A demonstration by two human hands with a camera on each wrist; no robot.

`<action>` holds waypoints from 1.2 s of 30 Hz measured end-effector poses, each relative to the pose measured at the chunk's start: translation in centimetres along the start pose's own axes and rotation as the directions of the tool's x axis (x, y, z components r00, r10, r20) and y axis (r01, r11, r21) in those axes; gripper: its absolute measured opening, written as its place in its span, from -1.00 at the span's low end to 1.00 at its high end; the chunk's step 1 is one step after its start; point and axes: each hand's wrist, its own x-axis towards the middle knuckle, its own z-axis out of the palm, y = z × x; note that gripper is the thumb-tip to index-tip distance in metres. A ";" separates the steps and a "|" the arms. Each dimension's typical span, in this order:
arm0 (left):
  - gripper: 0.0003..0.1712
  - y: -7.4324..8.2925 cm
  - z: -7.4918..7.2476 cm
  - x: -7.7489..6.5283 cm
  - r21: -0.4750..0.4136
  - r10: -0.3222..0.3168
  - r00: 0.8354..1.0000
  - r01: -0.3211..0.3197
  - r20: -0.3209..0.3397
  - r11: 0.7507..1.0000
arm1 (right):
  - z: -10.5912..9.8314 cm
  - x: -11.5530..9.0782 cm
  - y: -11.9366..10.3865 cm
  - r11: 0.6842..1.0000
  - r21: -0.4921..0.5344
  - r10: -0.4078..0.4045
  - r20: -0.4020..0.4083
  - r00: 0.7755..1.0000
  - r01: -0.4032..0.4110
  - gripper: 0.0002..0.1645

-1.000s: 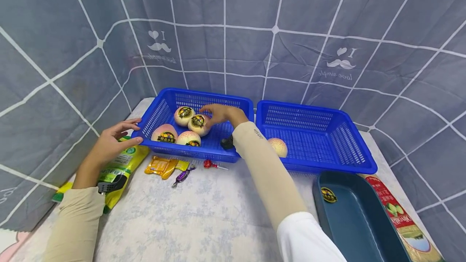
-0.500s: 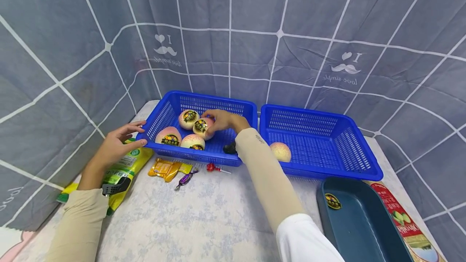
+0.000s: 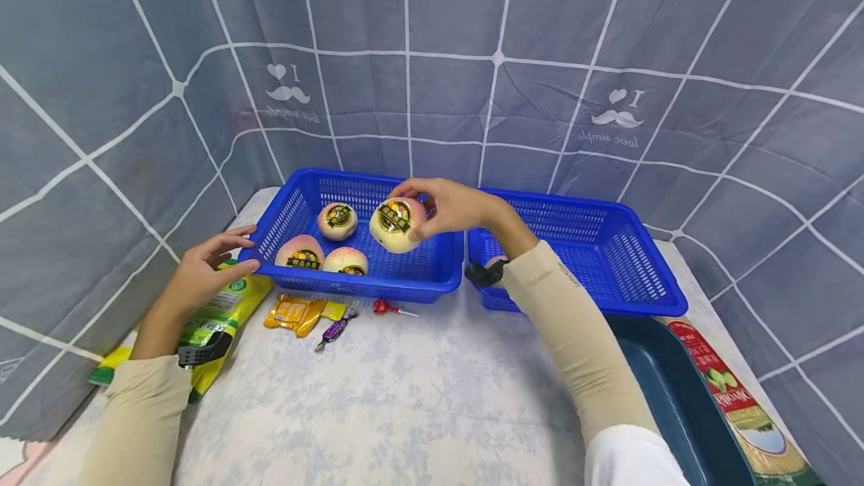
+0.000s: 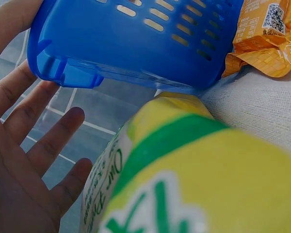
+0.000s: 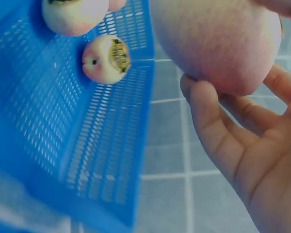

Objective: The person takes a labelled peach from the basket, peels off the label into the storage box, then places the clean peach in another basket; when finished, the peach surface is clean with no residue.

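1. We hold one peach (image 3: 391,225) in the right hand (image 3: 455,208), thumb and fingers pinching it above the left blue basket (image 3: 378,289).
2. We rest the left hand (image 3: 205,268) at that basket's left end, fingers spread and extended, beside a yellow-green bag (image 3: 236,304).
3. We locate three other peaches (image 3: 337,221) inside the same basket, label stickers showing.
4. We find the right blue basket (image 3: 637,246) alongside.
5. On the counter (image 3: 378,403), in front, we note an orange packet (image 3: 289,312), a purple candy (image 3: 335,331) and a red lollipop (image 3: 382,307).
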 end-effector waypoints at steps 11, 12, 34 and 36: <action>-0.61 -0.4 0.4 0.1 -0.007 0.009 1.000 -0.010 -0.028 1.000 | 2.9 -15.7 -0.6 0.999 -0.017 0.030 0.032 0.999 -0.030 -0.17; -0.61 -0.5 0.5 0.0 -0.007 0.010 1.000 -0.010 -0.028 1.000 | 3.7 -16.6 -0.4 0.999 -0.024 0.046 0.044 0.998 -0.045 -0.17; -0.62 -0.1 0.5 -0.1 0.056 0.035 0.998 -0.032 -0.050 0.998 | 8.6 -20.5 1.0 0.967 -0.102 0.246 0.116 0.962 -0.235 -0.39; -0.62 0.5 0.5 0.0 0.129 0.093 0.993 -0.083 -0.070 0.988 | 8.5 -20.6 0.8 0.957 -0.161 0.258 0.087 0.962 -0.242 -0.46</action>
